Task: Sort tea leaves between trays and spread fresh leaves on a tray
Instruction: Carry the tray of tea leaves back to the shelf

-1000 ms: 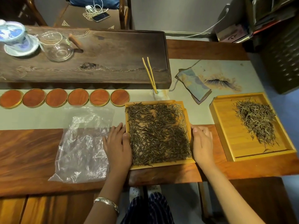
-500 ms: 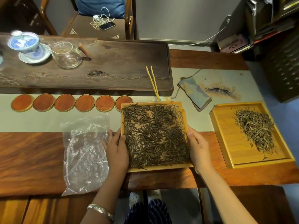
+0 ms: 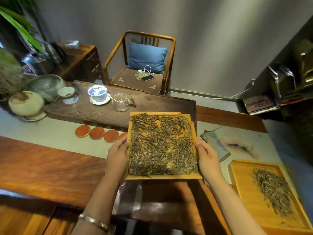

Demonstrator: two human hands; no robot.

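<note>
Two hands, left hand (image 3: 117, 154) and right hand (image 3: 207, 156), clamp opposite rims of the tray (image 3: 162, 176), apparently lifted clear of the bench (image 3: 50, 170). Keep it level; shake gently so the tea leaves (image 3: 162, 146) spread evenly without spilling.

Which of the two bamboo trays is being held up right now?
The leaf-covered tray, gripped at its sides by the left hand and right hand. The other tray lies on the table, lower right.

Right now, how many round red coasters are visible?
4: three whole ones in a row, a fourth partly behind the held tray. More may be hidden behind it.
</note>
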